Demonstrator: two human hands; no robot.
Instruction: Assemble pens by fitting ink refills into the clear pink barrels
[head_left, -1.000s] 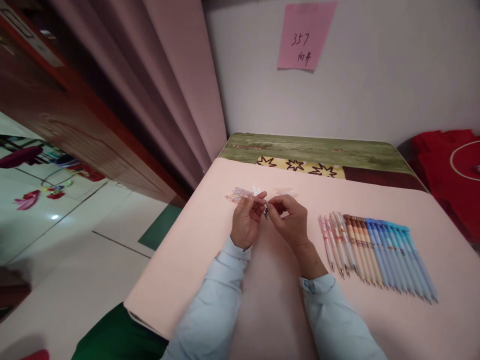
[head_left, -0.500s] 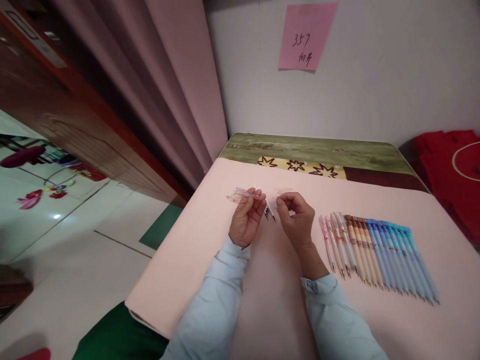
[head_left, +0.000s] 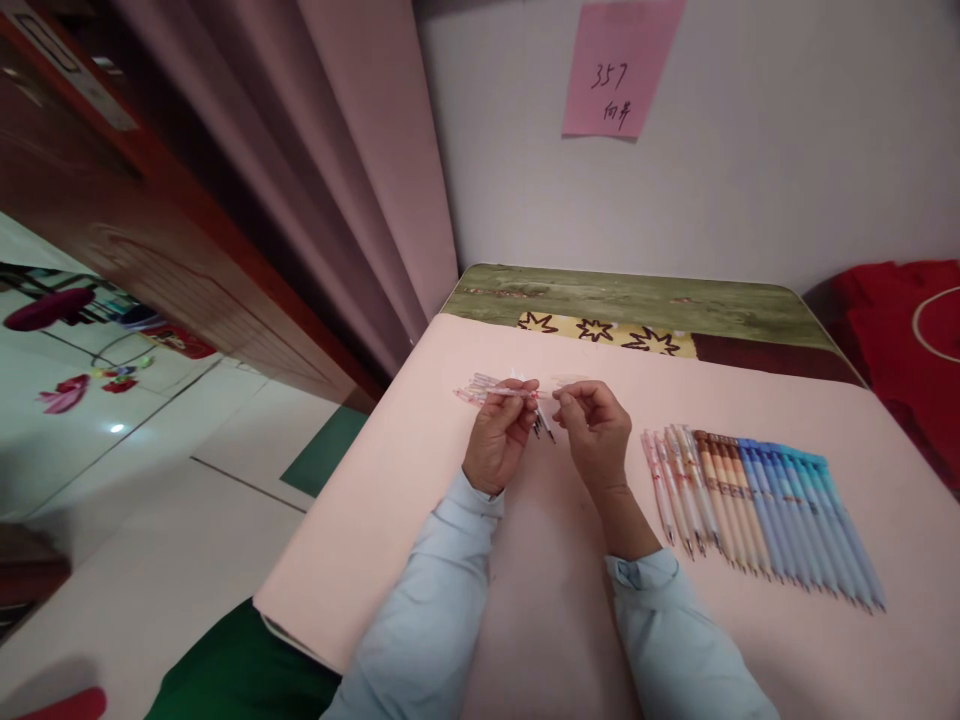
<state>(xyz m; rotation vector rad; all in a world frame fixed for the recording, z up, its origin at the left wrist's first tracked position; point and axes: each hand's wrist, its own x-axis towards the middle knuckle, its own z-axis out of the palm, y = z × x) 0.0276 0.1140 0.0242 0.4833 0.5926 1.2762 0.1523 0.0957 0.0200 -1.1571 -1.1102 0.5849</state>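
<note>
My left hand (head_left: 501, 440) pinches a clear, pink-patterned pen barrel (head_left: 513, 392) between thumb and fingers, its end pointing right. Facing that end, my right hand (head_left: 596, 425) has thumb and forefinger closed on a small thin part, too small to name. Behind my left hand lie several more pink-patterned barrels (head_left: 472, 393), partly covered by it. Dark-tipped pen refills (head_left: 546, 428) lie on the table between the hands. Some faint clear pieces (head_left: 568, 379) rest just beyond my right fingers.
Right of my hands, a row of pens (head_left: 765, 515) lies side by side, in pink, brown, blue and turquoise. The pale pink cover (head_left: 390, 500) ends at the table's left edge. Red fabric (head_left: 900, 340) sits beyond the right edge; a curtain (head_left: 367, 150) hangs at left.
My left fingers have closed from a more open, palm-up pose, and the pen barrel now points toward my right hand. The right hand stays pinched in nearly the same place.
</note>
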